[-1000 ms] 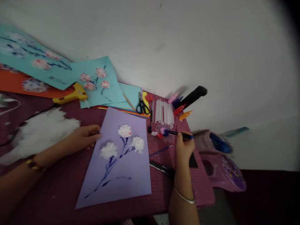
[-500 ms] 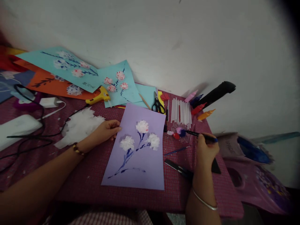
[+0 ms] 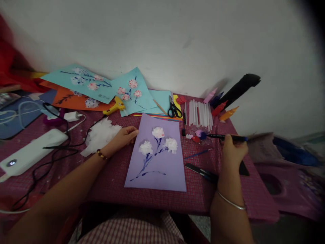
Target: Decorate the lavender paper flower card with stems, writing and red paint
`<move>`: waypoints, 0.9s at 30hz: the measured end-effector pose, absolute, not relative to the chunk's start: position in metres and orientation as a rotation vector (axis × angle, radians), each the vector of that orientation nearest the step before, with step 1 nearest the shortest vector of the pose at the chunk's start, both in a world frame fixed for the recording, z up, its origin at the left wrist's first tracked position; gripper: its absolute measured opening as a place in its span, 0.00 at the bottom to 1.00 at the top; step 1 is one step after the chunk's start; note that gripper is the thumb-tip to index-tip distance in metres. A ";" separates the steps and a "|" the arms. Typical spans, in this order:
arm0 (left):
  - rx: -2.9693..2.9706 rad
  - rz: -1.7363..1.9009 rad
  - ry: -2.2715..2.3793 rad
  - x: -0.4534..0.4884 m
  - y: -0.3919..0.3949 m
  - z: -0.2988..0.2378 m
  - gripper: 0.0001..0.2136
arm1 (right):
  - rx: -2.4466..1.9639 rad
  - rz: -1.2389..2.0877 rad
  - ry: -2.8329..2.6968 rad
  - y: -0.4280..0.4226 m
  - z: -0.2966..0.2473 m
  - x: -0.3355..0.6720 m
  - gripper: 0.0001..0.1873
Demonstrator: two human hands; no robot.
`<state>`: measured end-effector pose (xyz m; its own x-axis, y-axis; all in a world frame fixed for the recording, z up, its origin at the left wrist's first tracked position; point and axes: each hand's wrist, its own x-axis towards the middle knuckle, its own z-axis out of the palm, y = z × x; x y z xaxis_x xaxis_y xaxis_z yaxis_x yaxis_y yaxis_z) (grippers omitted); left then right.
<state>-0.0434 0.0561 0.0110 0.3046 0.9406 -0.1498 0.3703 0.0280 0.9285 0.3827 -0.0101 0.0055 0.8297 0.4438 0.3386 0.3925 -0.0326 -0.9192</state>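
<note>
A lilac sheet (image 3: 162, 169) lies on the red checked table (image 3: 109, 183); it bears three white cotton flowers (image 3: 158, 132) on painted blue stems. My left hand (image 3: 125, 135) rests with loosely curled fingers on the sheet's left edge, beside a heap of white cotton (image 3: 100, 135). My right hand (image 3: 232, 149) is closed round a thin dark brush (image 3: 223, 137) with a blue end, its tip at small blobs of paint (image 3: 199, 135) right of the sheet.
Finished flower sheets in turquoise (image 3: 132, 91) and orange (image 3: 73, 99) lean at the wall. Nearby lie a yellow glue gun (image 3: 115, 106), black scissors (image 3: 174, 110), white sticks (image 3: 200, 113), paint tubes (image 3: 222, 107), a black pen (image 3: 200, 170), a white box with cables (image 3: 30, 150) and a pink bag (image 3: 284, 169).
The view has pulled back and swung left, so the table's left side with the white box and cables shows. Both hands keep their places on the sheet edge and at the paint.
</note>
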 end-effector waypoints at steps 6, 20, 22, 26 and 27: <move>1.530 0.782 1.283 -0.037 0.058 -0.001 0.08 | -1.465 0.173 -0.464 -0.011 0.016 0.376 0.04; 1.581 0.798 1.414 -0.040 0.060 -0.014 0.12 | -0.686 1.159 -0.305 -0.018 0.034 0.371 0.15; 1.566 0.815 1.379 -0.040 0.058 -0.014 0.14 | -0.650 1.216 -0.359 -0.020 0.041 0.353 0.16; 1.587 0.822 1.303 -0.037 0.054 -0.009 0.15 | -0.633 1.351 -0.468 -0.021 0.040 0.305 0.17; 1.604 0.821 1.292 -0.036 0.054 -0.009 0.14 | -0.627 1.380 -0.492 -0.021 0.036 0.293 0.16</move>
